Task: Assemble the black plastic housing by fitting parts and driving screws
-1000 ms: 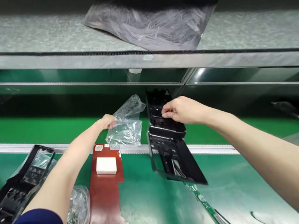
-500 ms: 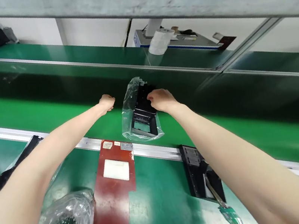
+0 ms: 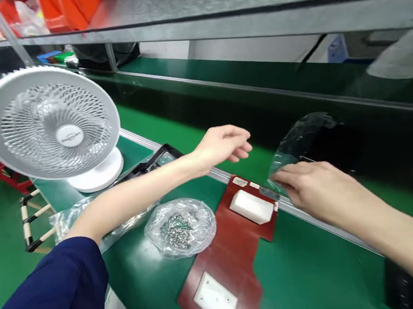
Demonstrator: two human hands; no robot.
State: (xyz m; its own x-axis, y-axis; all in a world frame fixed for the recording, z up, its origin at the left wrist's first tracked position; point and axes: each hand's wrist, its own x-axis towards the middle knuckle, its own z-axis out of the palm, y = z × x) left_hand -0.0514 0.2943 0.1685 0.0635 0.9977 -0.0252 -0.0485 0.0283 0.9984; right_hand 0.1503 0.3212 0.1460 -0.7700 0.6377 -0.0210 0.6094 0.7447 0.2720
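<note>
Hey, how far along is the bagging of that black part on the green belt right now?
Looks done: the black part sits inside the clear bag on the conveyor belt. In hand: the right hand touches the bag's near edge, while the left hand hovers open and empty. Left: another black part lies by the fan, seemingly unbagged.
</note>
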